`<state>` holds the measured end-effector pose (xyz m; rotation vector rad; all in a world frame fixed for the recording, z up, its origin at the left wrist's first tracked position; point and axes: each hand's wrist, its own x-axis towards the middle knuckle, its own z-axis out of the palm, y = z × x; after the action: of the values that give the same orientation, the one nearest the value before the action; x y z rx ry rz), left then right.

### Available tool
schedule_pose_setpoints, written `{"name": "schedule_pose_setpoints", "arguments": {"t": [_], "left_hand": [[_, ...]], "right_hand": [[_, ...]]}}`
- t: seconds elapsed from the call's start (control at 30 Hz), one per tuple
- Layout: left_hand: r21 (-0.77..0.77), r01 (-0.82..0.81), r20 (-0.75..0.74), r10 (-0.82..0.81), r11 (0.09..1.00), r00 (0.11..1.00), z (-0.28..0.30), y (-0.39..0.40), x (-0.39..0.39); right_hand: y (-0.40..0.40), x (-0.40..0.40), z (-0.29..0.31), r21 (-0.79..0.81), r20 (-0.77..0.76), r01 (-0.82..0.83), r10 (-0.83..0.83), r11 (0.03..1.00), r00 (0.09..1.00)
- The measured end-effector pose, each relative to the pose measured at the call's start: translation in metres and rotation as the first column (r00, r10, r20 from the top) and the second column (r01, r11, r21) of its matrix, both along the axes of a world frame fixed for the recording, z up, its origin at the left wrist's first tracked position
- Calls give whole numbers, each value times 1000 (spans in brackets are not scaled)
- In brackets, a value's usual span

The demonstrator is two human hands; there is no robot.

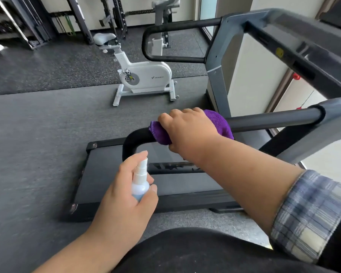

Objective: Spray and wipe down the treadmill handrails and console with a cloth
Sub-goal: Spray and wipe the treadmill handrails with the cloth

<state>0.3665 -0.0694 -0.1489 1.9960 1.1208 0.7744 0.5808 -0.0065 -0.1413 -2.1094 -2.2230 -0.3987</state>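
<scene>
My right hand (187,128) grips a purple cloth (219,120) wrapped round the near black handrail (272,120) of the treadmill, close to the rail's curved end. Below it, my left hand (124,190) holds a small clear spray bottle (140,182) with a white nozzle, index finger raised beside the top. The bottle points up toward the bend of the rail. The far handrail (173,26) loops out from the grey upright (217,62). The console (307,54) runs along the upper right, partly cut off.
The treadmill belt (165,184) lies under my arms on a grey rubber floor. A white exercise bike (146,75) stands beyond the treadmill. Black weight racks (34,20) line the back wall. A window wall is on the right.
</scene>
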Motion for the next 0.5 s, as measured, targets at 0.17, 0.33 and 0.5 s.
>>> {"name": "schedule_pose_setpoints", "arguments": {"t": [0.17, 0.33, 0.5], "left_hand": [[22, -27, -26, 28, 999, 999, 7, -19, 34], [-47, -36, -16, 35, 998, 999, 9, -39, 74], [-47, -41, -30, 39, 998, 999, 3, -57, 112]], "right_hand": [[-13, 32, 7, -48, -34, -11, 9, 999, 999], [-34, 77, 12, -81, -34, 9, -12, 997, 999], [-59, 127, 12, -76, 11, 56, -56, 995, 998]]}}
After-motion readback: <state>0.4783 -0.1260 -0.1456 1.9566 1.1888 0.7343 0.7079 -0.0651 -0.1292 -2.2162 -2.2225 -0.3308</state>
